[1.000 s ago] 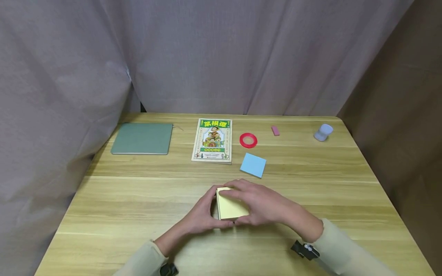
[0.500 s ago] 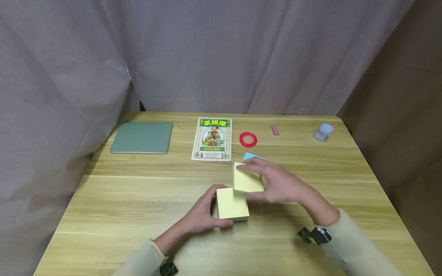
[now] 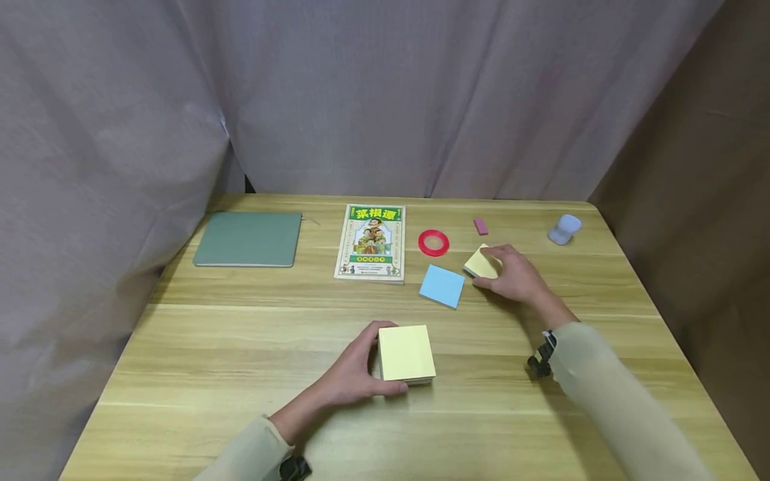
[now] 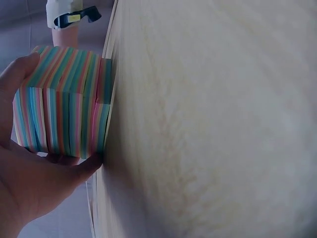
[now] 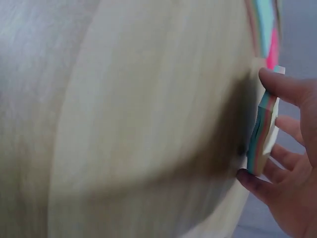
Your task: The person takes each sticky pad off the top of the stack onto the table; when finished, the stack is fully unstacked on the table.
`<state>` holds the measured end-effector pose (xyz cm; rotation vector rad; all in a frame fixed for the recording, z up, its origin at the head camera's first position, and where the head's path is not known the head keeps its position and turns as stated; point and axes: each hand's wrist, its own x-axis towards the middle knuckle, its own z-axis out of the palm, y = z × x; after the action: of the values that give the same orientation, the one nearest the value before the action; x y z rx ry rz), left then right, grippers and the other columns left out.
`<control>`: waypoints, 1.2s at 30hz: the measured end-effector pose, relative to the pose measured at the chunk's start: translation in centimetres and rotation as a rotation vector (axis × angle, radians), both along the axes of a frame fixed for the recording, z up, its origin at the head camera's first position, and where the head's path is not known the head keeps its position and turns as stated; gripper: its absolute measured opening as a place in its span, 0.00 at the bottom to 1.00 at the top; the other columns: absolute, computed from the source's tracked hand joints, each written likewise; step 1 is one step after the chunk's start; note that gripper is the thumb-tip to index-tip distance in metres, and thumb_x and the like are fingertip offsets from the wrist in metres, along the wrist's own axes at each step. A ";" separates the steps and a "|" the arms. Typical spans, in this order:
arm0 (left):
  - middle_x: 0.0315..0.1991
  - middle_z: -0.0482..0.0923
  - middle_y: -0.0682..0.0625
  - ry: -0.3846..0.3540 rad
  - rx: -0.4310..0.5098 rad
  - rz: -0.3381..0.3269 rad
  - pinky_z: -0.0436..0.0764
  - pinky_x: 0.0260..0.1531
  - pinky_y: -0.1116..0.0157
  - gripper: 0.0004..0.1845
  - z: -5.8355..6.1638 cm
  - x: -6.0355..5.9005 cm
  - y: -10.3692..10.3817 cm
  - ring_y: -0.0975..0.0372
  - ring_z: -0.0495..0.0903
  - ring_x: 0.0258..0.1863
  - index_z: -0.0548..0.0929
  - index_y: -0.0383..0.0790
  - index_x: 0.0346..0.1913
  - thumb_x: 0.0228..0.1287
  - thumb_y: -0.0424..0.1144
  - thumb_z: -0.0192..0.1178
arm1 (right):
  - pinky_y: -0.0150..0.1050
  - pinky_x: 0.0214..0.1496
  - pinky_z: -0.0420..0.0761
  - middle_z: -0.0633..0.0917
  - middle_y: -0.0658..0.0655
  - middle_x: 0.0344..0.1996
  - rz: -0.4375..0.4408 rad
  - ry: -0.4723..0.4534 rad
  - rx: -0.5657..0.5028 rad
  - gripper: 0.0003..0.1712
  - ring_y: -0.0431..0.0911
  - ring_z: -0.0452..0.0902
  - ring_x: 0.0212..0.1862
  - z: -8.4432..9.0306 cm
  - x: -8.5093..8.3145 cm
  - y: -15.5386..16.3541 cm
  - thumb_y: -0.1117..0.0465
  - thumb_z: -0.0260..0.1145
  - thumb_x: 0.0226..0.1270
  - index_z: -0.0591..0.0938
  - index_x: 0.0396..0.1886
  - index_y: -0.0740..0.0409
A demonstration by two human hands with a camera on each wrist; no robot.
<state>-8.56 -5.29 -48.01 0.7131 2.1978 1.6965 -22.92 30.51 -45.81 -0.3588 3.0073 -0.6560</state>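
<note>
A tall stack of sticky notes with a yellow top stands on the table near its front. My left hand grips it from the left, thumb at the near side and fingers round the far side. In the left wrist view the sides of the stack show many coloured stripes. My right hand pinches a thinner yellow-topped sticky note pad, with teal and pink layers on its edge in the right wrist view. A blue-topped sticky note pad lies just left of it.
Along the back of the wooden table lie a green notebook, an illustrated book, a red tape roll and a pink eraser. A pale, waisted small object stands at the back right.
My right hand has lifted a pad off the top of the stack and carried it back and right, beyond the blue pad. My left hand has stayed on the stack.
</note>
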 end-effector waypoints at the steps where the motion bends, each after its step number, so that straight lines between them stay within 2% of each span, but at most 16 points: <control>1: 0.55 0.74 0.59 0.001 0.001 -0.003 0.69 0.57 0.56 0.45 -0.1 0.0 0.0 0.62 0.73 0.52 0.66 0.53 0.64 0.43 0.46 0.80 | 0.62 0.63 0.64 0.71 0.70 0.62 -0.003 0.001 0.002 0.45 0.67 0.66 0.62 -0.4 -0.2 0.1 0.49 0.76 0.54 0.71 0.67 0.65; 6: 0.54 0.73 0.60 0.001 -0.011 0.010 0.70 0.57 0.57 0.45 0.3 0.3 0.0 0.62 0.73 0.51 0.66 0.52 0.64 0.42 0.43 0.81 | 0.63 0.64 0.63 0.70 0.71 0.64 0.015 0.016 0.026 0.42 0.67 0.64 0.64 -1.2 -0.6 0.1 0.49 0.75 0.55 0.73 0.67 0.63; 12: 0.54 0.74 0.52 -0.017 0.026 0.014 0.70 0.56 0.54 0.44 2.6 0.9 -0.1 0.59 0.72 0.50 0.67 0.40 0.64 0.43 0.35 0.79 | 0.66 0.62 0.64 0.67 0.70 0.67 0.014 -0.031 0.087 0.41 0.66 0.61 0.67 -1.0 -0.6 -0.1 0.45 0.72 0.59 0.72 0.68 0.60; 14: 0.54 0.74 0.50 -0.017 0.031 0.006 0.70 0.56 0.53 0.44 3.0 0.9 -0.1 0.58 0.72 0.50 0.66 0.38 0.64 0.43 0.34 0.79 | 0.67 0.62 0.64 0.66 0.70 0.68 0.016 -0.040 0.105 0.42 0.66 0.59 0.68 -0.9 -0.5 -0.1 0.44 0.71 0.59 0.71 0.68 0.60; 18: 0.55 0.74 0.55 -0.015 0.014 0.001 0.70 0.56 0.57 0.44 1.6 0.5 -0.1 0.61 0.72 0.51 0.66 0.45 0.64 0.43 0.37 0.80 | 0.69 0.61 0.63 0.63 0.71 0.69 0.043 -0.039 0.135 0.44 0.69 0.57 0.68 -0.3 -0.2 -0.2 0.41 0.69 0.61 0.70 0.69 0.61; 21: 0.55 0.73 0.58 -0.012 0.004 -0.003 0.69 0.56 0.59 0.45 0.4 0.2 -0.1 0.62 0.73 0.51 0.66 0.51 0.65 0.43 0.42 0.80 | 0.71 0.59 0.64 0.62 0.70 0.70 0.063 -0.015 0.146 0.43 0.69 0.56 0.69 0.9 0.4 -0.9 0.41 0.69 0.61 0.70 0.70 0.59; 25: 0.56 0.73 0.58 0.001 0.000 -0.014 0.69 0.57 0.59 0.46 0.0 0.0 -0.1 0.61 0.73 0.52 0.65 0.54 0.65 0.43 0.45 0.80 | 0.69 0.58 0.66 0.64 0.67 0.70 0.118 0.039 0.107 0.40 0.66 0.59 0.69 3.4 2.3 -3.3 0.43 0.70 0.61 0.72 0.69 0.57; 29: 0.56 0.73 0.59 0.000 -0.006 -0.018 0.69 0.58 0.58 0.46 0.1 -0.1 -0.2 0.62 0.72 0.53 0.65 0.54 0.65 0.42 0.46 0.81 | 0.65 0.59 0.68 0.68 0.64 0.68 0.254 0.067 0.034 0.38 0.62 0.63 0.68 5.7 5.1 -6.4 0.41 0.69 0.62 0.74 0.68 0.53; 32: 0.56 0.73 0.58 0.004 -0.007 -0.015 0.69 0.58 0.57 0.47 0.1 -0.1 -0.3 0.61 0.72 0.54 0.65 0.53 0.66 0.41 0.44 0.81 | 0.60 0.62 0.68 0.68 0.58 0.69 0.381 0.046 -0.005 0.38 0.56 0.63 0.69 6.8 7.5 -8.6 0.38 0.66 0.63 0.74 0.69 0.49; 36: 0.57 0.73 0.57 0.010 -0.024 -0.024 0.70 0.58 0.56 0.48 0.0 0.0 -0.3 0.61 0.72 0.54 0.64 0.53 0.67 0.41 0.42 0.81 | 0.55 0.66 0.65 0.65 0.53 0.72 0.545 -0.021 -0.007 0.42 0.49 0.59 0.71 7.2 10.6 -11.1 0.33 0.64 0.61 0.69 0.72 0.44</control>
<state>-8.56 -5.62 -47.98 0.7405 2.2036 1.6555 -12.35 19.42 -38.61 -1.1039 2.6868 -0.6032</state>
